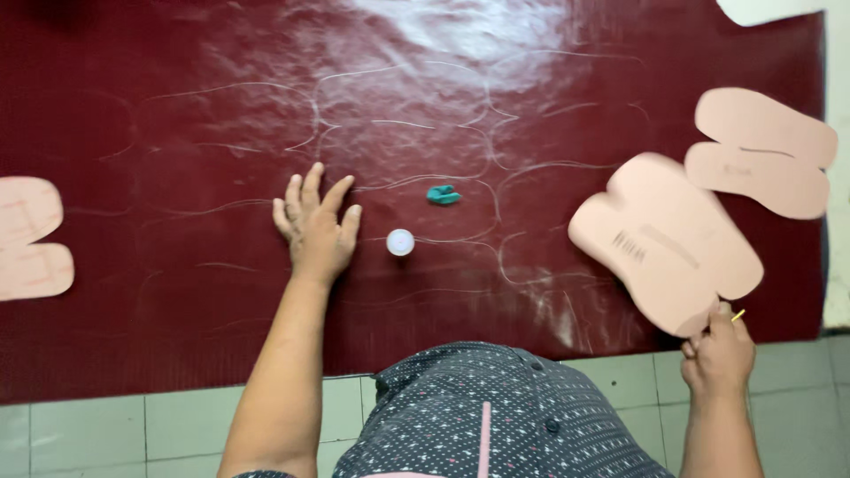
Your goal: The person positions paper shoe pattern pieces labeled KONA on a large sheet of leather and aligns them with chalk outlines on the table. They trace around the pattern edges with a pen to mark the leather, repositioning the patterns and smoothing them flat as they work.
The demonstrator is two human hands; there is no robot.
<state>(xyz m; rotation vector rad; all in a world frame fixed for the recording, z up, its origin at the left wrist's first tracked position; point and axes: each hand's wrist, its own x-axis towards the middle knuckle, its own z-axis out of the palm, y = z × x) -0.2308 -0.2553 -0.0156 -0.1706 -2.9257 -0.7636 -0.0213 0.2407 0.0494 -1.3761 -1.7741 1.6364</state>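
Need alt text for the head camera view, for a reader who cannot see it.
The right hand holds a pink card pattern and a thin yellow stick over a dark red sheet marked with chalk outlines. The left hand lies flat on the sheet, beside a small white cap.

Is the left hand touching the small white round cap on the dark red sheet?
Apart. The head view shows the left hand flat on the dark red sheet, with a plain strip of sheet between its fingers and the white cap.

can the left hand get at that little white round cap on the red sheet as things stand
Probably yes. The left hand lies flat on the dark red sheet, with the white cap just beside its fingers and nothing between them.
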